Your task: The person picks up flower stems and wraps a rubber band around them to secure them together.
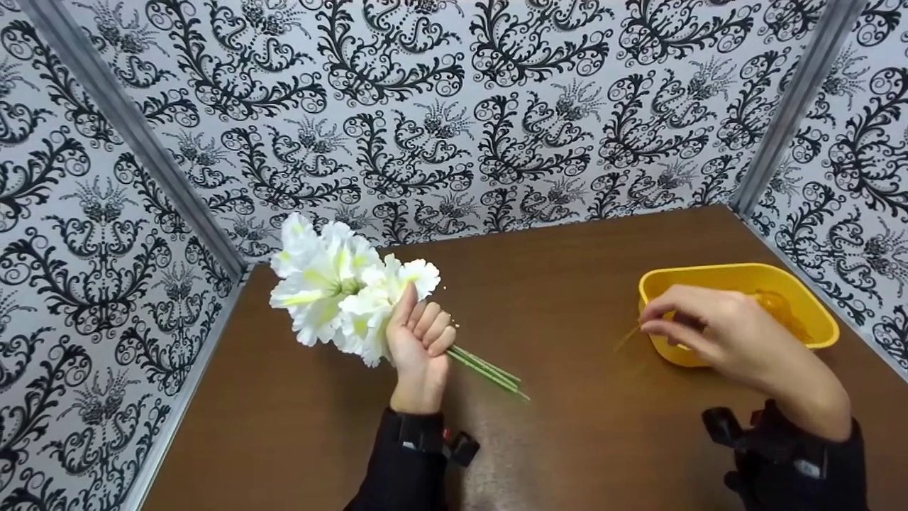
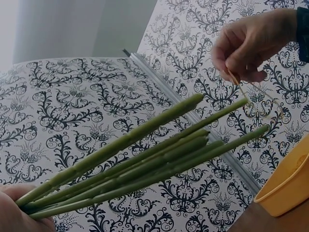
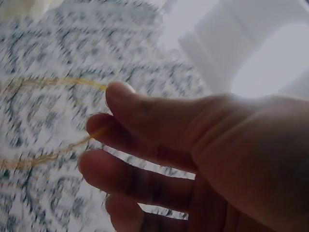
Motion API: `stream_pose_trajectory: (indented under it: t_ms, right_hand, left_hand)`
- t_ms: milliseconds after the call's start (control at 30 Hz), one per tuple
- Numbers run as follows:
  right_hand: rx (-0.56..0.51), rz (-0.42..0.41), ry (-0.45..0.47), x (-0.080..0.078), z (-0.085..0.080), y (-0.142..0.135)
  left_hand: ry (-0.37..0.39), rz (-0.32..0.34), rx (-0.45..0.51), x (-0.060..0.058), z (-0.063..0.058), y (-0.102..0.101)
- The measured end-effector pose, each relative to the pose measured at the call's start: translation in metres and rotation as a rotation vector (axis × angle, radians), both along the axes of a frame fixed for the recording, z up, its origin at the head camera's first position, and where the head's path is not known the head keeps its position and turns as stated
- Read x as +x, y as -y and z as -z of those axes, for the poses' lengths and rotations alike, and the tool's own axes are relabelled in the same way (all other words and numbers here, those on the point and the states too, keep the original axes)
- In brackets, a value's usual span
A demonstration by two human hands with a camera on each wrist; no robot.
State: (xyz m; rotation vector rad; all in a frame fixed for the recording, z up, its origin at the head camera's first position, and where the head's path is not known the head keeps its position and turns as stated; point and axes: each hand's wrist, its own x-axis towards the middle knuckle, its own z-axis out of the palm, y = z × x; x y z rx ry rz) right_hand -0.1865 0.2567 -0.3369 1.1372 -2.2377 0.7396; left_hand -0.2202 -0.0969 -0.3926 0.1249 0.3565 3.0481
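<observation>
My left hand (image 1: 420,344) grips a bunch of white artificial flowers (image 1: 333,287) by the stems, thumb up along the blossoms. The blossoms lean to the left, and the green stems (image 1: 489,370) stick out of the fist to the right. In the left wrist view several stem ends (image 2: 159,121) fan out side by side. Between thumb and index finger, my right hand (image 1: 738,333) pinches a thin yellow rubber band (image 3: 53,157), which hangs as a loose loop. This hand is over the near left part of the yellow bin (image 1: 816,309), apart from the stems.
Inside the bin lies a heap of yellow bands (image 1: 777,312). The brown table (image 1: 539,284) is enclosed by black-and-white patterned panels (image 1: 425,128) at the back and both sides, with grey metal posts (image 1: 794,106) at the corners.
</observation>
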Motion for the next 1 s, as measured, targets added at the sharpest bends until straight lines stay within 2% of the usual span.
stream_pose_trajectory:
  t_ms: [167, 333, 400, 667, 1000]
  right_hand:
    - [-0.138, -0.25, -0.027, 0.004, -0.009, 0.035]
    - [-0.192, -0.483, 0.098, 0.006, -0.01, 0.068]
    - [-0.18, -0.542, 0.14, 0.007, -0.009, 0.076]
    - [-0.137, -0.615, 0.207, 0.009, -0.009, 0.089]
    - [-0.124, -0.613, 0.224, 0.005, 0.001, 0.107]
  left_hand:
    - [-0.003, 0.008, 0.02, -0.001, 0.004, -0.001]
    - [-0.002, 0.018, 0.039, -0.001, 0.004, -0.002]
    - [-0.001, 0.016, 0.037, -0.001, 0.004, -0.003]
    - [0.012, -0.004, 0.012, -0.002, 0.003, -0.003]
    - [0.007, 0.003, -0.01, -0.001, 0.003, -0.006]
